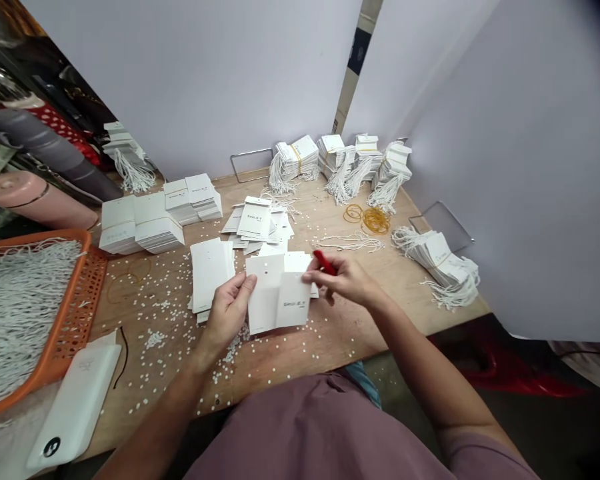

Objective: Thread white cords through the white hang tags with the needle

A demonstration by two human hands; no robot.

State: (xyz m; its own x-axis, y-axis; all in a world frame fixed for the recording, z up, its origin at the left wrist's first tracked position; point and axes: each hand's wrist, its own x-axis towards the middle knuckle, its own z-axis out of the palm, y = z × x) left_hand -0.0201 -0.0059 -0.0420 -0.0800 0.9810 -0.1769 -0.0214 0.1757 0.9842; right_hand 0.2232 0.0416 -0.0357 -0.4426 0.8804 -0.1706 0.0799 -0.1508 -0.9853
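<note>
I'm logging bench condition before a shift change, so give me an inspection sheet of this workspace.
Surface: wooden table, strewn with white paper dots.
Job's things: fanned tags; red tool.
Clutter: tag stacks, strung bundles, rubber bands, orange basket of strings.
Hands: left hand holds the tags; right hand pinches the red tool.
Cables: black cord beside a white device.
Surroundings: white walls; fabric rolls at left.
</note>
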